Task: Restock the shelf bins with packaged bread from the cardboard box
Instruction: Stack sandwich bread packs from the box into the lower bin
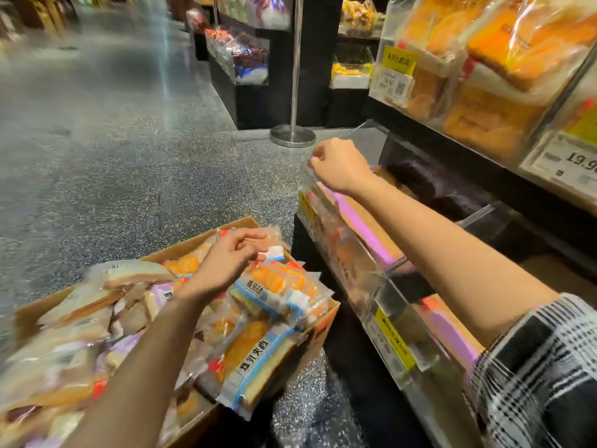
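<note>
L hand [231, 253] reaching into cardboard box [323, 328] on floor, fingers curling round a clear bread pkt [273, 242] at far end of the heap. Blue-band pkts [258, 360] in box reading 炼乳夹心. R hand [337, 164] hanging over lower acrylic bin [361, 273], fingers curling in, holding nothing that shows. Bin front carrying yellow tags [395, 342], print too blurred. Upper shelf price tag [578, 166] showing 19.9, seen inverted.

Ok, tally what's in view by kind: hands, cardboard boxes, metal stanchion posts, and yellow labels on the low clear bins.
Hands: 2, left and right
Cardboard box: 1
Metal stanchion post: 1
Yellow labels on the low clear bins: 2
Total: 6
</note>
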{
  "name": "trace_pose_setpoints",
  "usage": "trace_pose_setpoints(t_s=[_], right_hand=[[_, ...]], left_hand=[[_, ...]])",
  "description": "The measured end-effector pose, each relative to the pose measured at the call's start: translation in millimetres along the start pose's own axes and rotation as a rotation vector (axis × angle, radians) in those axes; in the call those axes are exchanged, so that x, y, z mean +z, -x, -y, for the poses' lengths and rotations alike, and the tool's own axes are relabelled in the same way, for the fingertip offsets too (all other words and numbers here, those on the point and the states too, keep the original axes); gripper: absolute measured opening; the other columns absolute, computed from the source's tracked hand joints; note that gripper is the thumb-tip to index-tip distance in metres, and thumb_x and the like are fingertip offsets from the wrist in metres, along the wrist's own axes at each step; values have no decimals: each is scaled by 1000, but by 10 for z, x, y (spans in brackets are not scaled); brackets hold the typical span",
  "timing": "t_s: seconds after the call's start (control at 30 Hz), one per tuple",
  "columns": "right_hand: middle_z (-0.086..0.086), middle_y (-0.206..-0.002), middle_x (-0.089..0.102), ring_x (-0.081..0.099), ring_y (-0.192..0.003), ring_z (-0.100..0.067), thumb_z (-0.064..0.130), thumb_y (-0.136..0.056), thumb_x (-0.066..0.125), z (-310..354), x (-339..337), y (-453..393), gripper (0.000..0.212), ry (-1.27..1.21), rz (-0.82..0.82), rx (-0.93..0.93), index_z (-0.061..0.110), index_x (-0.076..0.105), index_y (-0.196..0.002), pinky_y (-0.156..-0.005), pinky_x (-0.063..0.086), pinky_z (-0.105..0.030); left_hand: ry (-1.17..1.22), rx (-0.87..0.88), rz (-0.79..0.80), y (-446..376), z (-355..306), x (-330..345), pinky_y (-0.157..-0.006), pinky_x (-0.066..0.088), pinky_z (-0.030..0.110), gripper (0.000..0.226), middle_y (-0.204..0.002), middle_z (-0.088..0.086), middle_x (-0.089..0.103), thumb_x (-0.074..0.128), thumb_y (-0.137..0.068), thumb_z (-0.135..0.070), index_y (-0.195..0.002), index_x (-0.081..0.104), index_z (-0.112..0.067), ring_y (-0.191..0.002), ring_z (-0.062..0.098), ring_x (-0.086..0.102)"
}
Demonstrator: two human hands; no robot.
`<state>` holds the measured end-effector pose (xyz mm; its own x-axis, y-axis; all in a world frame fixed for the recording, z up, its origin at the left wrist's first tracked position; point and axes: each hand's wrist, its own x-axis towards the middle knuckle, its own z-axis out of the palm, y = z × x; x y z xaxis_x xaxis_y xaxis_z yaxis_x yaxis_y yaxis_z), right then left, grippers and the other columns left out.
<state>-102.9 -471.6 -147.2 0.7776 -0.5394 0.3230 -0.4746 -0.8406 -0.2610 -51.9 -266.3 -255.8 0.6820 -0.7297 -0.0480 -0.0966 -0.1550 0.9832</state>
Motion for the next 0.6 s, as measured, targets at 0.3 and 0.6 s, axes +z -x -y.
trace_pose_setpoints(t_s=[0.3, 0.6], right_hand=[[-4, -85, 68, 60, -78, -13, 17, -89, 63, 1059, 424, 528, 16, -424, 447, -279, 12, 72, -101, -79, 44, -26], [-17, -129, 58, 57, -111, -25, 34, -86, 68, 1370, 1514, 1106, 63, -282, 795, -298, 5, 44, -137, -84, 43, -27]], left_hand=[[-280, -57, 17, 628, 36, -996, -72, 50, 14, 22, -85, 5, 65, 49, -93, 7, -95, 60, -13, -65, -4, 62], [-332, -159, -132, 1114, 277, -1385, -67, 45, 9, 31, -81, -11, 69, 45, -92, 11, -98, 60, -15, -72, -4, 59]])
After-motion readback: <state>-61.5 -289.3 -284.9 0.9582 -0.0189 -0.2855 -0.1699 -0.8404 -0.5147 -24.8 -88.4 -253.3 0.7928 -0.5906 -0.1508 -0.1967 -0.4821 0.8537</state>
